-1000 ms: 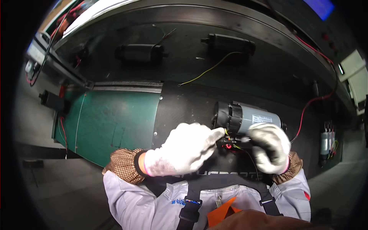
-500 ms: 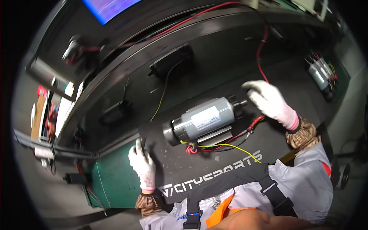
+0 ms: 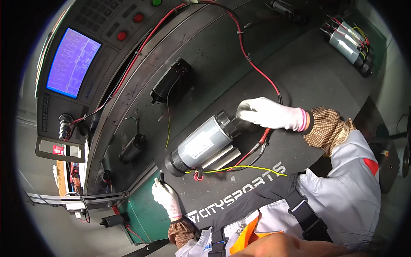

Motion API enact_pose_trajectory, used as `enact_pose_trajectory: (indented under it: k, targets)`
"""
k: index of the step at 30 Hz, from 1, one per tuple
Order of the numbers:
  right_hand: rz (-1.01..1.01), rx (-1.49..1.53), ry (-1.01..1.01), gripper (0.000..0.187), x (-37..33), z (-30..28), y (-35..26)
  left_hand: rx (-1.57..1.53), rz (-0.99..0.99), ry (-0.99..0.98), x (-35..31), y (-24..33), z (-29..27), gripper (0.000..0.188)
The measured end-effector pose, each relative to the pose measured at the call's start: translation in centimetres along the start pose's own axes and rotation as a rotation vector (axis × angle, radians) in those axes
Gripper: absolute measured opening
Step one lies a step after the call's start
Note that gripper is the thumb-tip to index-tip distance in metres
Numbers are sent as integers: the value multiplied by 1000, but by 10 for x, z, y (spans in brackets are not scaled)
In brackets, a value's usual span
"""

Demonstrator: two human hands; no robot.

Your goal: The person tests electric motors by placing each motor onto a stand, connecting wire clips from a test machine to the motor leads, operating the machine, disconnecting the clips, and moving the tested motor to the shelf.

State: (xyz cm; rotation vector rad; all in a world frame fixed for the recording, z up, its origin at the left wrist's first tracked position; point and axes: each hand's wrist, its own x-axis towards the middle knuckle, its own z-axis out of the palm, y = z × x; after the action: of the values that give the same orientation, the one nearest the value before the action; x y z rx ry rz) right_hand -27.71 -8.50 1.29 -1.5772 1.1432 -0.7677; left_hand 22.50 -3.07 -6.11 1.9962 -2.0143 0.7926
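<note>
A grey cylindrical electric motor point(image 3: 201, 143) with black end caps lies slantwise on the dark mat in front of me. My right hand point(image 3: 272, 113), in a white glove with dark fingertips, is closed at its right end, on the motor's shaft; the fingers hide much of that tip. My left hand point(image 3: 167, 200), also gloved, pinches a short black pen-like stick point(image 3: 162, 176) upright, apart from the motor's lower left end. From the motor run a yellow-green wire point(image 3: 244, 168) and red and black wires, which meet red-sleeved clip leads point(image 3: 263, 138) below my right wrist.
A tester with a lit blue screen point(image 3: 72, 62) stands at the upper left, and its red cable point(image 3: 242, 43) arcs over the bench. Black motors point(image 3: 171, 81) lie beyond the mat, with a smaller black cylinder point(image 3: 132, 148) nearer. Several grey motors point(image 3: 344, 47) are grouped at the far right.
My right hand has come left onto the motor's shaft end, from apart before. The view has shifted, bringing the tester's screen and buttons into sight. My left hand keeps the black stick.
</note>
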Motion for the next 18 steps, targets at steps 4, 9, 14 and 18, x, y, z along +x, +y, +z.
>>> enact_pose_trajectory:
  k: [4,9,14,18]
  targets:
    - [-371,-893,219,56,-18,-13,12,-38,104,184,26,48,-55,56]
    - [-479,-1145,-79,31,-52,9,8,-608,623,393,23,118,-110,51]
    - [-609,-870,-131,35,-61,33,-6,-711,1091,-283,20,183,-124,64]
    - [-427,-869,-79,42,-49,5,-26,-599,1029,-415,14,167,-132,35]
